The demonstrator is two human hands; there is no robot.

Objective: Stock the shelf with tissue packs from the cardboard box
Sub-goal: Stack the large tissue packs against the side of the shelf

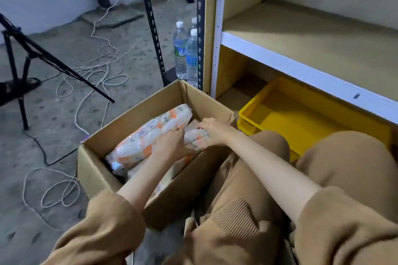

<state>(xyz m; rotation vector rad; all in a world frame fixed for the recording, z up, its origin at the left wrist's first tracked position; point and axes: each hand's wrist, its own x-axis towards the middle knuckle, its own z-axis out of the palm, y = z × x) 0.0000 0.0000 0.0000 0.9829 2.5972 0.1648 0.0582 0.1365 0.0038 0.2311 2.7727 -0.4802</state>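
Note:
An open cardboard box (pixel 137 114) stands on the floor in front of my knees. Inside lie tissue packs in clear wrap with orange and white print. My left hand (pixel 170 144) grips the edge of the large upper tissue pack (pixel 148 133), which lies slanted across the box. My right hand (pixel 212 132) rests with curled fingers on a second tissue pack (pixel 197 141) lying against the box's right wall. The wooden shelf (pixel 312 38) with a white front edge stands to the right, its board bare.
A yellow plastic tray (pixel 301 114) sits under the shelf board at floor level. Three water bottles (pixel 186 56) stand beside a dark slotted upright (pixel 150 21). Loose white cables (pixel 101 66) and a black tripod (pixel 25 54) occupy the concrete floor at left.

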